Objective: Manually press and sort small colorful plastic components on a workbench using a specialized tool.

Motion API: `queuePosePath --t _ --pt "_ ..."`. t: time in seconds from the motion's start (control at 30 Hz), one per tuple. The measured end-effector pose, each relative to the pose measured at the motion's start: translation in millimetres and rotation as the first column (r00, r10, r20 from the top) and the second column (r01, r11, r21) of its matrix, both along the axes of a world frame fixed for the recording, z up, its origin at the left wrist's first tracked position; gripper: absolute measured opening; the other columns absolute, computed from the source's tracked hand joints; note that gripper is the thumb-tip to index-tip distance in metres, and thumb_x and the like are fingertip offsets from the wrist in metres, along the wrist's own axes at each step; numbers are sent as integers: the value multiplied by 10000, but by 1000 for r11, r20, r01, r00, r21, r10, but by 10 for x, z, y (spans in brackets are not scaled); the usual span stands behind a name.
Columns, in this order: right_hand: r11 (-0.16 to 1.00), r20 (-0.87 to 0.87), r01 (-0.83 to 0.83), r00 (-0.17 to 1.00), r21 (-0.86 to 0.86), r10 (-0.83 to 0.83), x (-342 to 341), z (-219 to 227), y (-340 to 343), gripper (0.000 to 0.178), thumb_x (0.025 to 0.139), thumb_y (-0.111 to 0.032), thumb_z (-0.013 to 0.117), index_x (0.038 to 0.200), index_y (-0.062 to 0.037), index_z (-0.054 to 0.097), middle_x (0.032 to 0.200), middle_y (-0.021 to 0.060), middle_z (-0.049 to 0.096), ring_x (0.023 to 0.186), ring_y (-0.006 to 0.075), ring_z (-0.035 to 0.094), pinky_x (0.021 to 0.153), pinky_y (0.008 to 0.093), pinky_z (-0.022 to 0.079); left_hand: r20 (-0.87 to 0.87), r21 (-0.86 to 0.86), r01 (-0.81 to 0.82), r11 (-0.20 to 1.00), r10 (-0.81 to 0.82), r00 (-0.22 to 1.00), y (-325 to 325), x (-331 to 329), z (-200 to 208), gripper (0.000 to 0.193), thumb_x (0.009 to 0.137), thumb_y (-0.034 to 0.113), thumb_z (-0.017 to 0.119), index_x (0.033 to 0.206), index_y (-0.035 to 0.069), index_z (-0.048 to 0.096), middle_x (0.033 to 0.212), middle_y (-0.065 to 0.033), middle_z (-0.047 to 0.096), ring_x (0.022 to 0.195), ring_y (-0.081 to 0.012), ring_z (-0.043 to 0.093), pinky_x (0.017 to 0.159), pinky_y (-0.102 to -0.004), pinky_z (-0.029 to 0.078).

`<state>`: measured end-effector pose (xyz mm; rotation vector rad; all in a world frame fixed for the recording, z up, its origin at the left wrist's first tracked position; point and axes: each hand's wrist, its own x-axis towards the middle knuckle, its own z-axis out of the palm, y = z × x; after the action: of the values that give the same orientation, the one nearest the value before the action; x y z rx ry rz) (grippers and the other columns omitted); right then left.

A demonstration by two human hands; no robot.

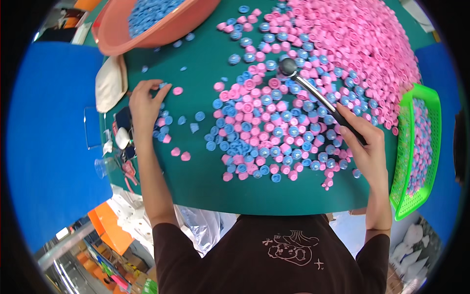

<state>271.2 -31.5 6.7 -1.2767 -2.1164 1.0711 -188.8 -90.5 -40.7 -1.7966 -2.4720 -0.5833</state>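
My left hand [145, 105] is over the left part of the green table, its thumb and fingertips pinched on a small blue plastic cap [163, 85]. A pink cap [177, 90] lies just right of those fingers. My right hand [363, 139] is wrapped round the black grip of a hammer-like tool [316, 93], which has a shiny metal shaft and a round dark head. That head points up and left, over loose pink and blue caps [267, 126] scattered across the middle. Whether it touches any of them I cannot tell.
A salmon-coloured basin [112, 44] of blue pieces stands at far left. A large heap of pink caps [342, 44] covers the far right. The green basket [399, 181] at the right edge holds pink and blue pieces. Pink-handled pliers [129, 171] and a cream cloth [108, 85] are at left.
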Motion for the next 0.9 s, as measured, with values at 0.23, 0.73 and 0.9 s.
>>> queuePosePath --t 0.23,0.73,0.9 --pt "1000 -77 24 997 14 -23 45 -118 20 434 885 -5 666 1314 -50 623 876 42 680 688 72 494 613 227 402 355 241 377 894 -443 823 437 1459 218 260 746 97 816 977 22 721 823 -45 688 644 -103 537 589 -257 448" --pt "999 7 -3 1000 -45 4 129 -124 7 437 881 -26 666 1308 -119 636 758 110 614 647 178 567 618 303 462 406 -45 486 873 -428 807 749 1766 128 248 744 204 808 861 15 699 810 -107 684 727 -257 644 681 -376 501" --pt "997 75 -46 996 58 41 35 -11 -33 454 880 -26 660 1319 -134 629 741 103 581 620 200 567 583 336 467 423 2 326 945 -296 857 610 1555 329 249 746 201 820 881 23 711 783 -68 668 641 -162 579 591 -304 458"
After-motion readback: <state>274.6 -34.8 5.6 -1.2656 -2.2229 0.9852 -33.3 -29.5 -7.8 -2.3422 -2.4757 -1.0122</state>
